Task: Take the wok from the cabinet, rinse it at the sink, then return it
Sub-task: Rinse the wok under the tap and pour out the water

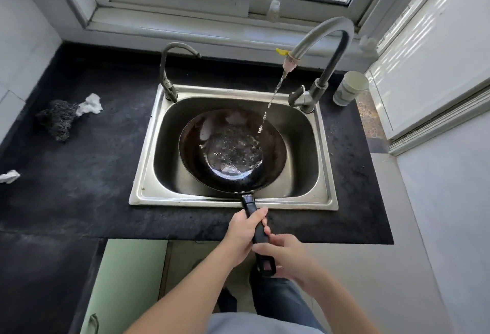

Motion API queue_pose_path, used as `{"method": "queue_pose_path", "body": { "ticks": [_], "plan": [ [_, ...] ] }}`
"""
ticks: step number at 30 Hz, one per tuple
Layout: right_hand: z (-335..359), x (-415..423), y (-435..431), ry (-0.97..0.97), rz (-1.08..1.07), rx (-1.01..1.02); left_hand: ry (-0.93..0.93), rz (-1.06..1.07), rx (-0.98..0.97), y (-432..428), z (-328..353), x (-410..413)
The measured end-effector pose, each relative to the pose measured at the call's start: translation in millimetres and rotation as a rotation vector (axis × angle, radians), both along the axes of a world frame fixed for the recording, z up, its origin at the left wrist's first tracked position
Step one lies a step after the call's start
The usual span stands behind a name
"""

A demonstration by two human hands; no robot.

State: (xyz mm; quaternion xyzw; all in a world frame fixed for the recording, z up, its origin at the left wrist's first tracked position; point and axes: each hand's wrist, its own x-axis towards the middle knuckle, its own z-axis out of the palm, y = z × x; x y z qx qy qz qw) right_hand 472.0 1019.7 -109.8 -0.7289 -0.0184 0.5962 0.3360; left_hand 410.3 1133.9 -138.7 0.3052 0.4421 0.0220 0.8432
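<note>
Wok [233, 148] in sink [148, 195], handle [249, 203] in left hand [245, 230]

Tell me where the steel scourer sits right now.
In the head view, the steel scourer lies on the dark counter left of the sink, right beside a crumpled white tissue.

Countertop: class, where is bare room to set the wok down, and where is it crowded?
Bare: the countertop between the steel scourer and the sink, and the strip right of the sink, nearer than the cup. Crowded: the basin, filled by the wok, and the front edge, where the left hand and right hand grip its handle.
</note>
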Motion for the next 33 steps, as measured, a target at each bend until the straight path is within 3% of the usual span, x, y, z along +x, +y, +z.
{"method": "queue_pose_path", "body": {
  "ticks": [10,17,21,29,33],
  "plan": [
    [2,-16,12,0.255,-0.251,0.097,-0.005,-0.023,0.069,-8,-17,-6],
    [-8,-31,42,0.134,-0.241,0.133,0.009,-0.238,0.089,3,-15,-20],
    [-12,-45,41,-0.068,-0.273,0.074,0.023,-0.273,0.059,10,-9,-18],
    [-17,-48,26,-0.312,-0.149,0.211,0.013,-0.261,-0.005,18,-12,-13],
    [-22,-47,22,-0.369,-0.15,0.228,0.038,-0.125,-0.042,11,-15,-9]
  ]
}}
